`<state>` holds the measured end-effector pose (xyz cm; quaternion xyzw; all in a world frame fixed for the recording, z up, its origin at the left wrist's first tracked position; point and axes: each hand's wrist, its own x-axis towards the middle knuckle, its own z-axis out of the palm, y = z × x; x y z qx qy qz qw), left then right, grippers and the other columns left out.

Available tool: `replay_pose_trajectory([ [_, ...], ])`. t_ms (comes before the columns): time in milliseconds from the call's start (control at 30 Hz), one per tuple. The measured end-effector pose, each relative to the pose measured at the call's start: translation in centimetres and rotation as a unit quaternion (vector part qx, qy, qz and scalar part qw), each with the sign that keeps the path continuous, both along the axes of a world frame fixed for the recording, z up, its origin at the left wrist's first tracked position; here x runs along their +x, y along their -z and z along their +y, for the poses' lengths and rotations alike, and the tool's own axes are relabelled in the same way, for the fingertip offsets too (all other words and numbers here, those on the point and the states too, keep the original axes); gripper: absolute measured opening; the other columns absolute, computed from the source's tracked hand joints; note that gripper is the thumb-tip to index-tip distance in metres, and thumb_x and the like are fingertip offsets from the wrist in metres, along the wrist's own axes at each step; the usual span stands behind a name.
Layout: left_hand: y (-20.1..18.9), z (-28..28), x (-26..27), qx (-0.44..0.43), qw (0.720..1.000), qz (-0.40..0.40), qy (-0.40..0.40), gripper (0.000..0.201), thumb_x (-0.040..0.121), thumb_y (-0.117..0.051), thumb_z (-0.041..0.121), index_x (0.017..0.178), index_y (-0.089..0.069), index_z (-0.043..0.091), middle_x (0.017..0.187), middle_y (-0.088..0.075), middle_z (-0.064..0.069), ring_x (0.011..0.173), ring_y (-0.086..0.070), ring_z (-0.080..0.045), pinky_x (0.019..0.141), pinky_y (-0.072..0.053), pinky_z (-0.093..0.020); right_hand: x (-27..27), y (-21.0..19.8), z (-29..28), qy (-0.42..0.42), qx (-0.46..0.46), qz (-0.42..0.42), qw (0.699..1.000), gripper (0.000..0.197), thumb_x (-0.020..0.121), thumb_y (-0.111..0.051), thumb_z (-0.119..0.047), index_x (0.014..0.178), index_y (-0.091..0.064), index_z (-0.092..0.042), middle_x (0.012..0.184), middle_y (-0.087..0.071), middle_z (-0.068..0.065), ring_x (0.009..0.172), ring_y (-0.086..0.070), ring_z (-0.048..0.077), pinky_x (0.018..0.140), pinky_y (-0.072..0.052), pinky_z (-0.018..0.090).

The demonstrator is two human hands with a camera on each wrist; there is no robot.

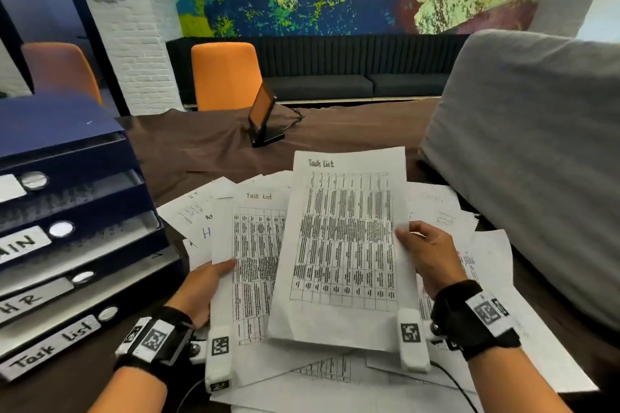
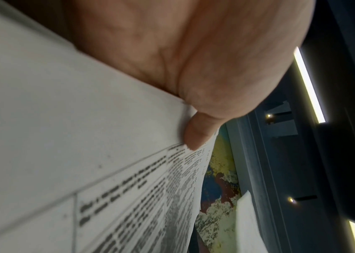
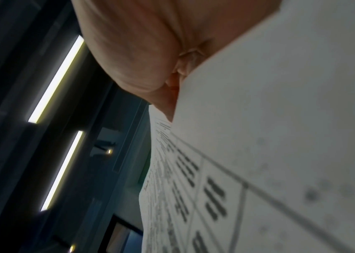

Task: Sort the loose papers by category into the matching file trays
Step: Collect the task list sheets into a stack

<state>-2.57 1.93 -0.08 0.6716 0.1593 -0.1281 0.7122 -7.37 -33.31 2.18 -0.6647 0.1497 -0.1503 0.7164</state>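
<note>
At the far left we see a dark blue stack of file trays (image 1: 70, 198) with handwritten white labels; the lowest reads "Task list" (image 1: 50, 347), the one above it "HR". Just right of it, our left hand (image 1: 204, 288) pinches the left edge of a white printed sheet headed "Task List" (image 1: 251, 265), thumb on top. Overlapping that sheet's right side is a second white "Task List" table sheet (image 1: 345, 245), raised above the pile and gripped at its right edge by our right hand (image 1: 426, 255), fingers curled behind the paper. Under both lies a loose spread of white papers (image 1: 496, 339) on the brown cloth-covered table (image 1: 208, 144). At the far right stands a grey padded chair back (image 1: 530, 157).
</note>
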Motion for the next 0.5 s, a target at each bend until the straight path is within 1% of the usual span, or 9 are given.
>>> replay_pose_trajectory([
  [67, -0.1, -0.5, -0.2, -0.033, 0.999, -0.018, 0.004, 0.029, 0.101, -0.055, 0.028, 0.116, -0.067, 0.007, 0.107, -0.075, -0.017, 0.103, -0.069, -0.036, 0.100, -0.049, -0.055, 0.0, 0.6, 1.6, -0.020, -0.025, 0.021, 0.999, 0.012, 0.094, -0.065, -0.011, 0.084, -0.072, -0.010, 0.081, -0.074, 0.011, 0.072, -0.066, 0.025, 0.073, -0.057, 0.038],
  [133, 0.3, -1.1, -0.4, -0.014, 0.999, -0.030, 0.042, 0.036, 0.095, -0.062, 0.040, 0.118, -0.068, 0.013, 0.110, -0.075, -0.012, 0.105, -0.070, -0.033, 0.101, -0.049, -0.054, 0.1, 1.6, 3.5, -0.044, -0.076, 0.035, 0.996, 0.014, 0.094, -0.066, -0.014, 0.081, -0.072, -0.012, 0.077, -0.073, 0.007, 0.070, -0.066, 0.026, 0.068, -0.057, 0.037],
  [167, 0.7, -1.4, -0.5, 0.018, 0.997, -0.041, 0.070, 0.040, 0.089, -0.069, 0.040, 0.118, -0.068, 0.013, 0.110, -0.075, -0.011, 0.104, -0.071, -0.033, 0.100, -0.050, -0.054, 0.1, 2.2, 4.5, -0.059, -0.108, 0.040, 0.992, 0.015, 0.093, -0.066, -0.016, 0.080, -0.072, -0.014, 0.077, -0.073, 0.006, 0.070, -0.066, 0.026, 0.070, -0.057, 0.040],
  [200, 1.1, -1.5, -0.7, 0.056, 0.992, -0.054, 0.095, 0.044, 0.083, -0.075, 0.036, 0.118, -0.067, 0.011, 0.107, -0.076, -0.011, 0.101, -0.072, -0.033, 0.098, -0.052, -0.055, 0.2, 2.7, 5.4, -0.078, -0.136, 0.047, 0.987, 0.016, 0.093, -0.066, -0.018, 0.079, -0.071, -0.016, 0.077, -0.073, 0.005, 0.071, -0.067, 0.026, 0.073, -0.057, 0.041],
  [267, 1.5, -1.6, -0.8, 0.120, 0.983, -0.066, 0.124, 0.039, 0.083, -0.078, 0.027, 0.114, -0.067, 0.007, 0.100, -0.076, -0.015, 0.093, -0.073, -0.037, 0.092, -0.054, -0.059, 0.2, 3.1, 6.4, -0.112, -0.170, 0.061, 0.977, 0.013, 0.092, -0.067, -0.023, 0.080, -0.070, -0.020, 0.077, -0.072, 0.004, 0.072, -0.069, 0.025, 0.071, -0.057, 0.040],
  [300, 1.5, -1.4, -0.7, 0.142, 0.980, -0.071, 0.120, 0.032, 0.087, -0.076, 0.025, 0.112, -0.067, 0.007, 0.097, -0.076, -0.016, 0.091, -0.073, -0.038, 0.090, -0.055, -0.059, 0.2, 3.1, 6.5, -0.120, -0.173, 0.063, 0.976, 0.009, 0.092, -0.067, -0.024, 0.083, -0.069, -0.022, 0.077, -0.071, 0.003, 0.072, -0.069, 0.023, 0.066, -0.058, 0.037],
  [367, 1.1, -0.5, -0.1, 0.148, 0.982, -0.073, 0.087, 0.020, 0.093, -0.069, 0.019, 0.111, -0.067, 0.009, 0.098, -0.076, -0.016, 0.089, -0.073, -0.038, 0.088, -0.056, -0.057, 0.2, 2.8, 6.0, -0.103, -0.161, 0.058, 0.980, 0.004, 0.090, -0.070, -0.022, 0.088, -0.067, -0.021, 0.079, -0.070, 0.005, 0.068, -0.068, 0.019, 0.058, -0.052, 0.031],
  [433, 0.3, 0.9, 0.6, 0.136, 0.986, -0.090, 0.039, 0.020, 0.096, -0.065, 0.014, 0.115, -0.065, 0.008, 0.102, -0.075, -0.016, 0.092, -0.073, -0.036, 0.089, -0.056, -0.054, 0.4, 2.5, 4.6, -0.059, -0.150, 0.059, 0.985, 0.006, 0.089, -0.071, -0.022, 0.089, -0.066, -0.018, 0.081, -0.072, 0.006, 0.067, -0.068, 0.018, 0.060, -0.051, 0.030],
  [500, -0.6, 2.5, 1.3, 0.120, 0.986, -0.111, -0.030, 0.029, 0.096, -0.064, 0.011, 0.124, -0.062, 0.004, 0.112, -0.071, -0.018, 0.101, -0.068, -0.036, 0.097, -0.051, -0.055, 0.4, 2.0, 3.0, -0.024, -0.150, 0.066, 0.986, 0.007, 0.089, -0.071, -0.023, 0.088, -0.066, -0.019, 0.084, -0.072, 0.005, 0.072, -0.068, 0.020, 0.065, -0.051, 0.032],
])
